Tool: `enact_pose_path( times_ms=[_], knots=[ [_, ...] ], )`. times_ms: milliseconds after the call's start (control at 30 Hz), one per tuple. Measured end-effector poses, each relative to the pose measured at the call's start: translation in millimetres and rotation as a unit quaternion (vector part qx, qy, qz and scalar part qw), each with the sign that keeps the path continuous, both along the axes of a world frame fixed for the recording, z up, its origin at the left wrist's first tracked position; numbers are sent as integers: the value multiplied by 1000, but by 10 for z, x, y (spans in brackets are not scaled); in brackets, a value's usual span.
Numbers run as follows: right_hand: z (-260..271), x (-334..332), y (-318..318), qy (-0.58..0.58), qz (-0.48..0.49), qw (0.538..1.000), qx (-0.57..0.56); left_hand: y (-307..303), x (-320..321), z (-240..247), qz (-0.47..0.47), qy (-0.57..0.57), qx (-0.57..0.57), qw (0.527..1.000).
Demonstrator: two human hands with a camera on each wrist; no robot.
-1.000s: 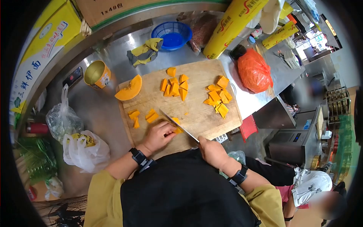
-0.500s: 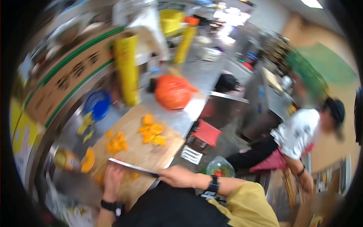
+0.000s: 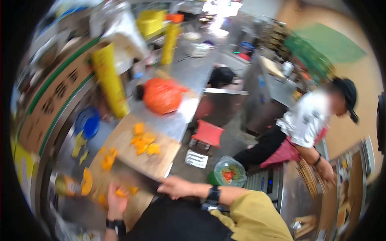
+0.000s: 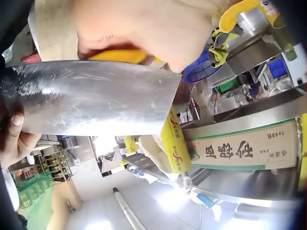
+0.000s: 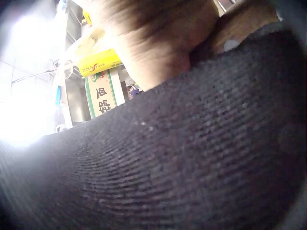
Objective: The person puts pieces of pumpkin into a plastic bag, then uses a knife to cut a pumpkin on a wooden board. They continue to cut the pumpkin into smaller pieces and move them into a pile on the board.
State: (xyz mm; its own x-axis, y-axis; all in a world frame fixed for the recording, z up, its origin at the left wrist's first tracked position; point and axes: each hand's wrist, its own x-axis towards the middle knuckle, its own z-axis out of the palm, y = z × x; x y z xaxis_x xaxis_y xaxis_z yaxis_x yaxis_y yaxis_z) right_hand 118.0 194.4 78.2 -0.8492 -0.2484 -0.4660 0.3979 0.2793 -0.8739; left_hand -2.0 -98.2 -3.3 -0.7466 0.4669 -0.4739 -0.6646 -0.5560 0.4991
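Note:
My left hand (image 3: 116,201) grips a small piece of orange pumpkin (image 4: 120,56) over the near part of the wooden cutting board (image 3: 163,162). In my right hand (image 3: 175,187) is the handle of a cleaver, its broad blade (image 4: 91,98) held beside the left fingers. Motion blurs the blade in the head view. Cut pumpkin chunks lie farther up the board in two piles, one on the right (image 3: 144,141) and one toward the left (image 3: 107,161). A curved pumpkin wedge (image 3: 86,181) rests at the board's left edge. Dark cloth fills most of the right wrist view.
An orange-red plastic bag (image 3: 163,96) sits beyond the board, and a yellow roll (image 3: 109,80) stands left of it. A blue basket (image 3: 87,122) and an open can (image 3: 66,185) are on the left. To the right, another person (image 3: 307,120) leans over skewers (image 3: 307,178).
My head view has swung right, bringing the other person fully into sight. The cleaver has lifted from the piece it was against, and my left hand still grips pumpkin.

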Motion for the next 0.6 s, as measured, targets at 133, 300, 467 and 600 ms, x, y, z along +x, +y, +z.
enact_pose_path(
  times_ms=[133, 300, 467, 600],
  knots=[
    [108, 27, 167, 159, -24, 970, 182, 123, 195, 325, -99, 490, -503, 705],
    [-161, 59, 279, 175, 46, 934, 307, 209, 157, 308, -209, 567, -562, 564],
    [-147, -36, 247, 167, 63, 928, 326, 211, -20, 215, -143, 517, -557, 634],
    [-211, -114, 287, 159, 87, 923, 339, 229, -429, 73, -24, 388, -448, 806]
  ],
)
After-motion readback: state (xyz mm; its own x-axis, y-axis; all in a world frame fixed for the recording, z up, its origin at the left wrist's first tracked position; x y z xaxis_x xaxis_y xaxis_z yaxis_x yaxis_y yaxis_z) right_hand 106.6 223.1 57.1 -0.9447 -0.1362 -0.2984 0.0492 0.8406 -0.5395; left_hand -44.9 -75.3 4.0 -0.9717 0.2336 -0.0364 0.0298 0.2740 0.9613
